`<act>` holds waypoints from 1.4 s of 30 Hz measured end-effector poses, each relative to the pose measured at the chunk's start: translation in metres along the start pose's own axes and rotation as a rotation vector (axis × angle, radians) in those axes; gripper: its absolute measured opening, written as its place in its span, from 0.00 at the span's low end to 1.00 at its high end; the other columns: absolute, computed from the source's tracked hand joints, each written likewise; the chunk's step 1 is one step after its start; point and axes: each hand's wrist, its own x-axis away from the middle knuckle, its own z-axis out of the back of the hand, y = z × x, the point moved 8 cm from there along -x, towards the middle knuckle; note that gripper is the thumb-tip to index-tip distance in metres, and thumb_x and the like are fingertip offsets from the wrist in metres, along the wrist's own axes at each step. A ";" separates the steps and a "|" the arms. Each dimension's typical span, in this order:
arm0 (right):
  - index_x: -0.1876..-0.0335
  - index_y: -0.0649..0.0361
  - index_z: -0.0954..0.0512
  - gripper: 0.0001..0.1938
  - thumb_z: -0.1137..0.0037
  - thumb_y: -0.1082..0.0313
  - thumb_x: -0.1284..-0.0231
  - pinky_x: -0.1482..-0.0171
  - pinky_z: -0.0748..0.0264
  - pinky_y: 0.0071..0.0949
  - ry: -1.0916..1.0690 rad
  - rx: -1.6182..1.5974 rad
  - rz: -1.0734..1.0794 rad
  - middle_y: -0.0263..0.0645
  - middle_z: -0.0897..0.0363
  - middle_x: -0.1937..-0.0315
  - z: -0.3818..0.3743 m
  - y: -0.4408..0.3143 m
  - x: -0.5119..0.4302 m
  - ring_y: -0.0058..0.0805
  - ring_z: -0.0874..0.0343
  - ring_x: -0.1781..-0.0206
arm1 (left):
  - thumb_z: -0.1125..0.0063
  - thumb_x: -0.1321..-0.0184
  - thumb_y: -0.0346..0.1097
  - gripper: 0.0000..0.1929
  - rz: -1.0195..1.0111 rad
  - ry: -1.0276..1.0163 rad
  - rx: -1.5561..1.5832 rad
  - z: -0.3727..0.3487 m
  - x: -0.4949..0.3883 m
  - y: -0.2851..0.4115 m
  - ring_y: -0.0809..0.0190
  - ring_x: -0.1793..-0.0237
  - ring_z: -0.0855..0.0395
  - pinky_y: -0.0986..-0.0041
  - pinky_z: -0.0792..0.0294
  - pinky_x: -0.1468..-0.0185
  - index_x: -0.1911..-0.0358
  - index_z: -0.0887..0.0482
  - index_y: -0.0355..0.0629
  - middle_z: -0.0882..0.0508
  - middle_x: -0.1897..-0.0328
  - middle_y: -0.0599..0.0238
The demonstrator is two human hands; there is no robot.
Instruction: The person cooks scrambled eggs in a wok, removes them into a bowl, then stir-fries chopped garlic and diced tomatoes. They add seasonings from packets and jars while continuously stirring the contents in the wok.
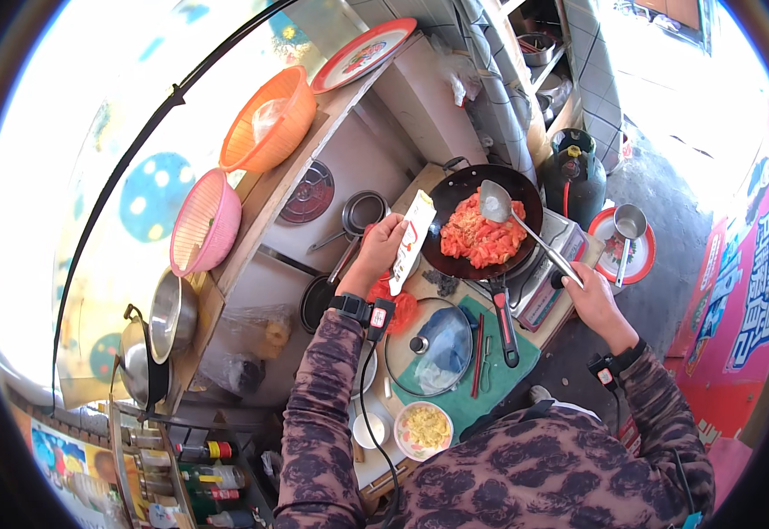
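My left hand (379, 251) grips a white printed packet (413, 242), held upright beside the wok's left rim. A dark wok (452, 186) sits on a tabletop gas stove (551, 272). Inside it lie chopped tomatoes (475, 233), with small pale granules scattered over part of them. My right hand (592, 297) is closed around the handle of a metal wok spatula (495, 201). The spatula's blade rests on the tomatoes. The wok's black and red handle (504, 324) points towards me, with neither hand on it.
Nearer me are a glass lid (401, 362), red chopsticks (477, 367) on a green cloth (510, 360), a bowl of scrambled egg (426, 426) and a white bowl (370, 430). A gas cylinder (576, 175) and a plate (642, 254) holding a ladle (630, 222) are on the right.
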 end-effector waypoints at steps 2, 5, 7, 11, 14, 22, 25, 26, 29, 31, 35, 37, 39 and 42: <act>0.46 0.63 0.22 0.17 0.43 0.61 0.34 0.51 0.25 0.48 0.030 0.012 0.000 0.57 0.17 0.60 -0.006 0.003 -0.005 0.58 0.18 0.54 | 0.51 0.22 0.39 0.10 -0.032 0.045 0.020 -0.001 0.007 -0.002 0.80 0.68 0.28 0.81 0.32 0.63 0.59 0.20 0.42 0.22 0.69 0.80; 0.43 0.63 0.23 0.18 0.44 0.62 0.34 0.49 0.24 0.49 0.059 0.071 0.024 0.58 0.17 0.58 -0.009 0.005 -0.012 0.59 0.18 0.51 | 0.52 0.21 0.39 0.10 -0.061 0.071 0.014 -0.001 0.016 -0.003 0.80 0.67 0.28 0.81 0.31 0.63 0.58 0.21 0.42 0.22 0.68 0.80; 0.41 0.63 0.24 0.19 0.44 0.62 0.34 0.49 0.24 0.49 0.057 0.085 0.012 0.58 0.17 0.57 -0.008 0.010 -0.016 0.59 0.18 0.50 | 0.55 0.20 0.38 0.10 -0.058 0.048 -0.025 -0.003 0.018 -0.004 0.82 0.67 0.28 0.83 0.30 0.62 0.55 0.21 0.42 0.23 0.66 0.81; 0.43 0.64 0.22 0.18 0.44 0.62 0.33 0.51 0.24 0.45 0.085 0.081 0.088 0.57 0.17 0.59 -0.003 0.010 -0.011 0.55 0.17 0.53 | 0.54 0.20 0.39 0.10 -0.018 0.030 0.027 -0.006 0.020 -0.009 0.81 0.71 0.26 0.82 0.28 0.67 0.55 0.22 0.42 0.22 0.69 0.80; 0.46 0.65 0.21 0.17 0.44 0.62 0.34 0.54 0.24 0.40 -0.062 -0.133 0.032 0.53 0.18 0.64 -0.006 0.019 -0.010 0.48 0.17 0.59 | 0.54 0.21 0.39 0.10 0.003 0.041 -0.083 -0.006 0.022 -0.008 0.81 0.71 0.27 0.83 0.30 0.66 0.57 0.21 0.43 0.22 0.69 0.81; 0.51 0.65 0.22 0.16 0.44 0.60 0.34 0.56 0.26 0.40 -0.101 -0.129 -0.021 0.51 0.21 0.69 -0.012 0.017 0.007 0.47 0.19 0.62 | 0.51 0.22 0.40 0.11 0.058 0.109 -0.236 -0.002 0.008 -0.006 0.80 0.70 0.29 0.81 0.33 0.65 0.61 0.21 0.43 0.23 0.71 0.81; 0.52 0.65 0.22 0.15 0.43 0.60 0.34 0.56 0.26 0.40 -0.112 -0.131 0.004 0.51 0.22 0.69 -0.011 0.011 0.010 0.48 0.19 0.62 | 0.52 0.22 0.40 0.11 0.072 0.120 -0.224 -0.001 0.002 -0.012 0.80 0.70 0.30 0.80 0.33 0.65 0.61 0.21 0.43 0.24 0.71 0.81; 0.52 0.66 0.22 0.15 0.44 0.61 0.34 0.55 0.26 0.40 -0.111 -0.132 0.001 0.50 0.22 0.69 -0.012 0.010 0.010 0.46 0.19 0.62 | 0.52 0.22 0.40 0.11 0.045 0.121 -0.191 -0.002 0.001 -0.012 0.80 0.70 0.30 0.81 0.33 0.65 0.61 0.21 0.42 0.24 0.71 0.81; 0.53 0.67 0.22 0.15 0.44 0.61 0.34 0.57 0.26 0.37 -0.151 -0.166 -0.062 0.46 0.22 0.72 -0.023 0.014 0.002 0.37 0.19 0.65 | 0.52 0.22 0.38 0.11 -0.022 0.157 -0.167 -0.004 0.001 -0.006 0.80 0.69 0.30 0.81 0.33 0.64 0.61 0.22 0.42 0.25 0.71 0.81; 0.58 0.67 0.20 0.15 0.45 0.60 0.31 0.63 0.28 0.30 -0.221 -0.297 -0.214 0.37 0.21 0.74 -0.042 0.025 -0.005 0.23 0.22 0.69 | 0.51 0.22 0.38 0.10 -0.053 0.212 -0.233 -0.004 0.006 0.002 0.80 0.69 0.30 0.81 0.33 0.64 0.61 0.22 0.41 0.25 0.71 0.81; 0.61 0.64 0.22 0.15 0.48 0.58 0.28 0.66 0.27 0.25 -0.373 -0.452 -0.340 0.31 0.21 0.75 -0.072 0.031 -0.015 0.19 0.24 0.72 | 0.48 0.27 0.45 0.11 -0.081 0.322 -0.524 -0.005 0.022 0.027 0.46 0.64 0.14 0.57 0.27 0.61 0.58 0.19 0.46 0.14 0.68 0.51; 0.58 0.65 0.23 0.16 0.48 0.56 0.27 0.65 0.26 0.25 -0.422 -0.393 -0.283 0.30 0.22 0.76 -0.078 0.024 -0.017 0.20 0.22 0.72 | 0.48 0.27 0.46 0.12 -0.067 0.340 -0.599 -0.006 0.021 0.035 0.42 0.63 0.15 0.55 0.27 0.60 0.58 0.20 0.46 0.15 0.69 0.50; 0.43 0.68 0.26 0.23 0.45 0.54 0.29 0.56 0.22 0.30 -0.387 -0.024 -0.166 0.42 0.20 0.61 -0.069 0.014 -0.019 0.28 0.17 0.62 | 0.47 0.27 0.44 0.13 -0.073 0.376 -0.608 -0.006 0.018 0.040 0.46 0.68 0.16 0.61 0.28 0.63 0.60 0.21 0.41 0.17 0.72 0.51; 0.32 0.68 0.31 0.32 0.39 0.52 0.33 0.46 0.23 0.37 -0.111 0.424 0.211 0.54 0.28 0.44 -0.042 -0.038 -0.022 0.42 0.18 0.51 | 0.47 0.27 0.43 0.12 -0.124 0.398 -0.513 -0.007 0.020 0.040 0.52 0.72 0.19 0.62 0.29 0.64 0.61 0.22 0.40 0.19 0.74 0.52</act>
